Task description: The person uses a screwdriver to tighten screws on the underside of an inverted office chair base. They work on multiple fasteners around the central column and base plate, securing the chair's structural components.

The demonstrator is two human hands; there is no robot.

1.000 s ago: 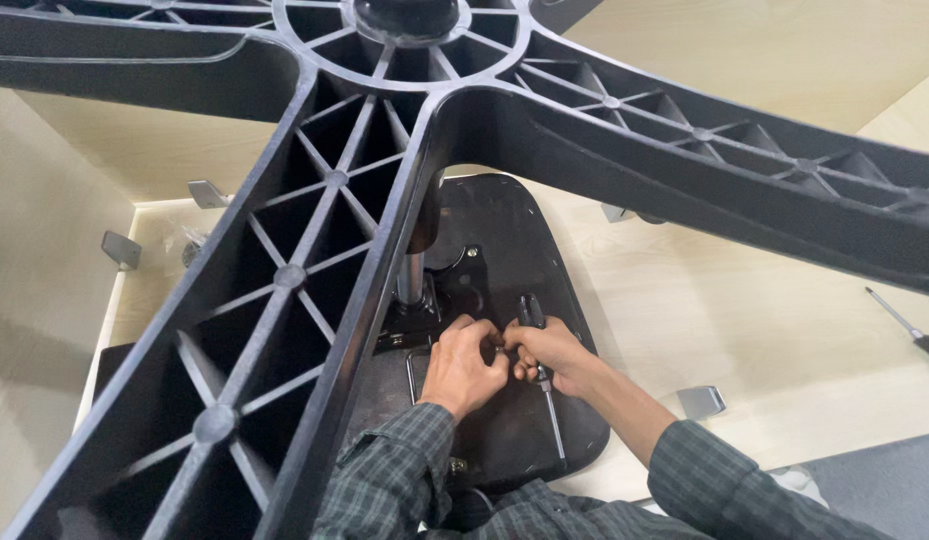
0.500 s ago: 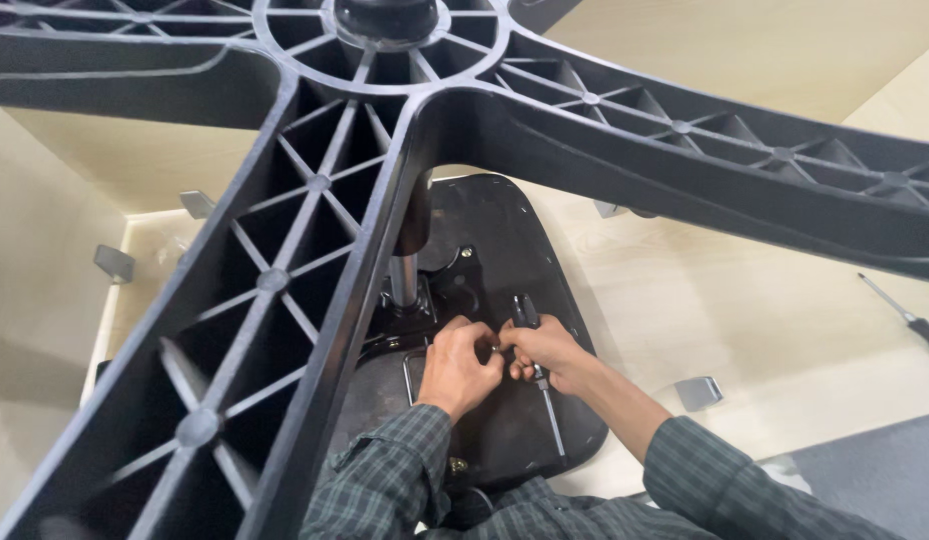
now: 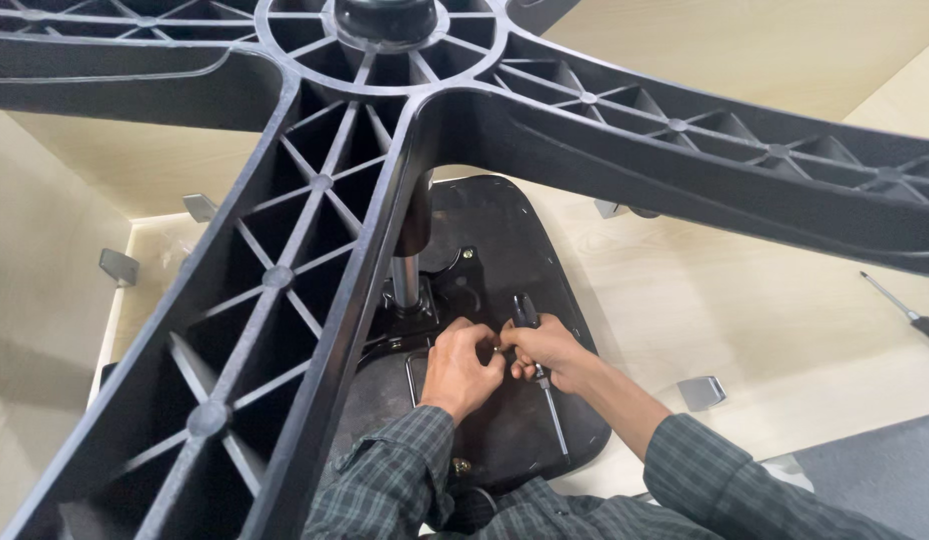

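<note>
A: Gripping what? Right hand
B: fingers curled shut round a black-handled screwdriver, handle above the knuckles, shaft running out below them
A: left hand?
B: fingers bent, tips pinching something small just beside the right fingertips, can't tell what; both over the black seat underside

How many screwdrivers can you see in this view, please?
2. One screwdriver is in the right hand, over the black seat underside; a second screwdriver lies on the wooden surface at far right. The chair base may hide others.
</note>
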